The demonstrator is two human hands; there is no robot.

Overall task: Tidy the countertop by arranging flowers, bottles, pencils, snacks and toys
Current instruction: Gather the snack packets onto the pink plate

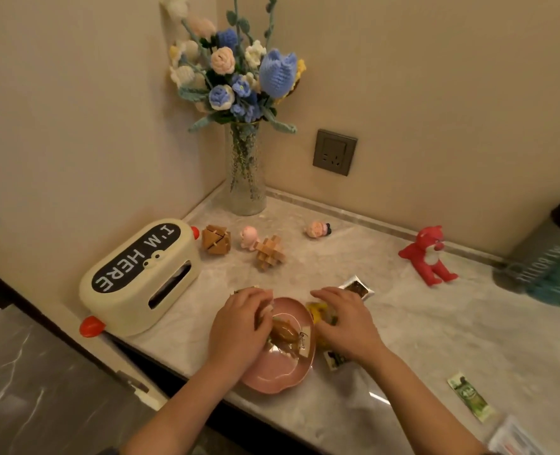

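While both hands work near the front edge of the countertop (403, 323), a pink dish (272, 376) sits between them at 6 o'clock of the view. Over its 9 o'clock rim the left hand (239, 326) curls its fingers onto the upper end of a brown snack packet (287, 334), which lies in the dish with its long axis running from 10 o'clock to 4 o'clock. Palm down, the right hand (346, 320) covers a yellow snack packet (314, 311) just beside the dish at 3 o'clock; whether it grips the packet or only rests on it cannot be told. A dark snack packet (357, 288) lies just past its fingertips at 1 o'clock. Well apart at 4 o'clock lies a green packet (469, 397), its long axis from 11 to 5 o'clock. Beyond the dish at 12 o'clock a pink toy (249, 237) stands between two wooden puzzles (269, 252), and a red bear (428, 256) sits at 2 o'clock, legs toward 5 o'clock. In the corner a vase (246, 178) stands upright with crocheted flowers (239, 70). A tissue box (137, 277) lies at 10 o'clock, and blurred bottles (548, 257) at 3 o'clock.
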